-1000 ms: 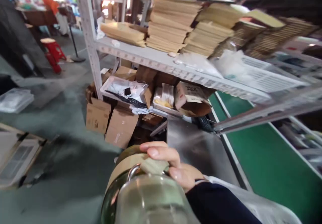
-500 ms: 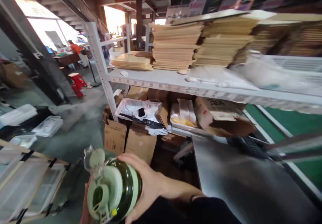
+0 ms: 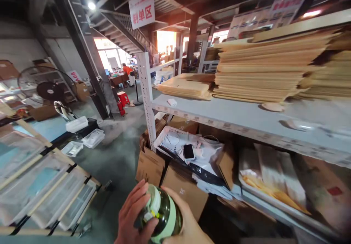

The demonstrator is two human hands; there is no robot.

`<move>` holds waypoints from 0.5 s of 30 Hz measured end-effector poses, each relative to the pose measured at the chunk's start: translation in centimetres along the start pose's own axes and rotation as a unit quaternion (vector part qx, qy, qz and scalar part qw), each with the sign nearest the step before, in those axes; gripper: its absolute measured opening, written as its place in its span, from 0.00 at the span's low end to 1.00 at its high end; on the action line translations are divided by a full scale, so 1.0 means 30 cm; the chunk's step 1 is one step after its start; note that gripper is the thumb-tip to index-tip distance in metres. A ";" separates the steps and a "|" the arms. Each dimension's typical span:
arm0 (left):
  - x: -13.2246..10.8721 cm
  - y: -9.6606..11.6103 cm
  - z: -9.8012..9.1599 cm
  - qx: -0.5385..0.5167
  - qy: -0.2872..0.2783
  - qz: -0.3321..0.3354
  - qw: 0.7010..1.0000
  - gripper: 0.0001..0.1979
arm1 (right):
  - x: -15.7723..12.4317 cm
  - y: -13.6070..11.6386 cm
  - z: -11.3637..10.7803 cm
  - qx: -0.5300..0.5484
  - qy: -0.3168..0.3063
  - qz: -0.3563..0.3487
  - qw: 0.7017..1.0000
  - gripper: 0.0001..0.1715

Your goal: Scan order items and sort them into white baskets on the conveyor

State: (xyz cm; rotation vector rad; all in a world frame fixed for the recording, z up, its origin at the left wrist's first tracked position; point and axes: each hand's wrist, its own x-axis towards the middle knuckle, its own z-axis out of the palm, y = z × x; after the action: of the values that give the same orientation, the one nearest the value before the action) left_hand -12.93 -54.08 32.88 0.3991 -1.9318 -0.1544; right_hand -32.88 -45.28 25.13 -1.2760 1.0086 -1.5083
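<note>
While the right hand (image 3: pixel 189 224) wraps round the green bottle (image 3: pixel 164 212), the left hand (image 3: pixel 131 212) cups its lid (image 3: pixel 154 197), thumb (image 3: pixel 149 227) near a yellow catch (image 3: pixel 153 213); bottle held low, in front of cardboard boxes (image 3: pixel 183 190) below a white shelf (image 3: pixel 197 109).

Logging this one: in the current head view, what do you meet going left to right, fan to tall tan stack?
Fan → left hand → green bottle → right hand → tall tan stack.
</note>
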 end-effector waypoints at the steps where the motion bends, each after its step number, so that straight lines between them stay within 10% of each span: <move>1: 0.029 -0.006 0.018 0.009 0.005 0.013 1.000 0.21 | 0.019 0.002 -0.016 0.001 0.009 -0.005 1.000 0.73; 15: 0.267 -0.109 0.160 0.275 -0.092 0.139 0.947 0.15 | 0.205 -0.019 -0.228 -0.076 0.047 0.002 0.996 0.61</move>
State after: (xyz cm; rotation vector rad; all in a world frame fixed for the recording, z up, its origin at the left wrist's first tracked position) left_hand -19.40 -60.28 37.08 0.4831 -2.1791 0.5635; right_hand -40.16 -50.79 26.36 -1.3163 1.2060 -1.5242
